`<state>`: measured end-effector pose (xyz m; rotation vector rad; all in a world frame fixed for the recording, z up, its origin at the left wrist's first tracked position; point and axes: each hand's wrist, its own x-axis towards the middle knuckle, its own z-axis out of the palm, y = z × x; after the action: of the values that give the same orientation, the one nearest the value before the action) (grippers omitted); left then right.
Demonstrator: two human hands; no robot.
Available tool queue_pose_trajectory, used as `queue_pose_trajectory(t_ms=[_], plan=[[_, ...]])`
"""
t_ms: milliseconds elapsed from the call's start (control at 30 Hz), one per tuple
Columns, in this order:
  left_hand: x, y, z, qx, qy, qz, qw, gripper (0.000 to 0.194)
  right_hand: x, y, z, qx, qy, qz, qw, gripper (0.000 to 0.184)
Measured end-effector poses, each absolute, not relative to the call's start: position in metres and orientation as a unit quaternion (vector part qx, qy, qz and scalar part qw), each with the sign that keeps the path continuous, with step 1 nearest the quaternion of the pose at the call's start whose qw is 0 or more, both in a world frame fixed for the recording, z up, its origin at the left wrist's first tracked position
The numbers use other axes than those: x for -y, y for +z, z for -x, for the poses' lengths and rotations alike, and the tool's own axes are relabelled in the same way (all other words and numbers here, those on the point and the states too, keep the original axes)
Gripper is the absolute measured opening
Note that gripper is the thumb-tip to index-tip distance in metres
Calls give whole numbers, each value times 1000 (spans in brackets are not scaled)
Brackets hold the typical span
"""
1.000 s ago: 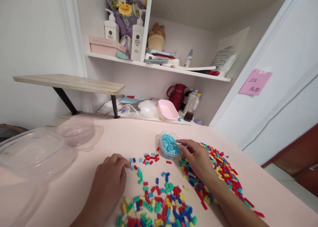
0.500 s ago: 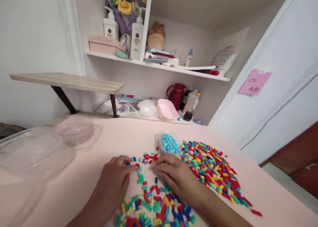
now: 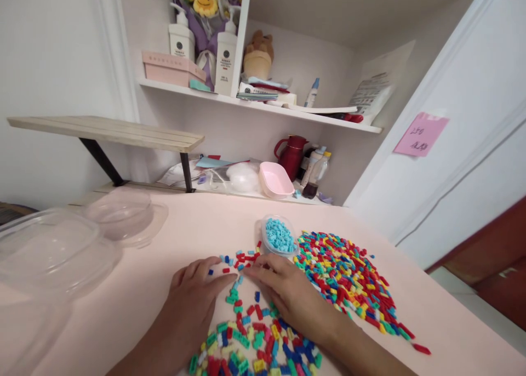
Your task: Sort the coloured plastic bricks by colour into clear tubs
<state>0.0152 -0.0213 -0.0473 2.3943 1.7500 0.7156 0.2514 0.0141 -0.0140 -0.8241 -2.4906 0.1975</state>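
Note:
Small toy building bricks in many colours lie loose on the pink tabletop. My left hand (image 3: 193, 291) rests on the table with its fingers apart and its thumb stretched toward a red brick (image 3: 226, 270). A dark blue brick (image 3: 211, 272) lies by its fingertips. Opposite it, my right hand (image 3: 285, 291) reaches left with fingers extended, their tips among light blue and red bricks (image 3: 246, 258). No brick shows held in either hand. Between my wrists spreads a mixed group of bricks (image 3: 258, 340). A clear tub of light blue bricks (image 3: 279, 236) stands just beyond my right hand.
A large mixed brick pile (image 3: 349, 274) covers the table on the right. Clear plastic containers (image 3: 53, 250) stand at the left, near a wooden riser (image 3: 110, 132). Along the back are a pink basin (image 3: 276, 180), a red jug (image 3: 292, 157) and bottles (image 3: 316, 173).
My left thumb has moved slightly right, past the red brick. The fingertips of my right hand have shifted left and come closer to the left thumb. The view has tilted a little.

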Motion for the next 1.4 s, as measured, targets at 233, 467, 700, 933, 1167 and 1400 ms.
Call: queue_pose_trajectory(t_ms=[233, 467, 700, 933, 1167, 1400], plan=[[13, -55, -12, -583, 334, -739, 48, 47, -13, -14, -249, 924, 51, 314, 211, 37], [13, -51, -9, -565, 354, -741, 71, 44, -15, -12, -251, 913, 81, 330, 224, 20], [12, -61, -11, -533, 334, -777, 32, 49, -17, -20, -252, 914, 67, 326, 230, 27], [14, -62, -12, -515, 316, -797, 12, 52, -21, -25, -250, 913, 59, 323, 240, 21], [13, -64, -12, -508, 344, -790, 7, 48, -20, -26, -249, 907, 91, 324, 253, 13], [10, -61, -7, -546, 404, -734, 26, 41, -16, -6, -258, 865, 117, 345, 344, 21]])
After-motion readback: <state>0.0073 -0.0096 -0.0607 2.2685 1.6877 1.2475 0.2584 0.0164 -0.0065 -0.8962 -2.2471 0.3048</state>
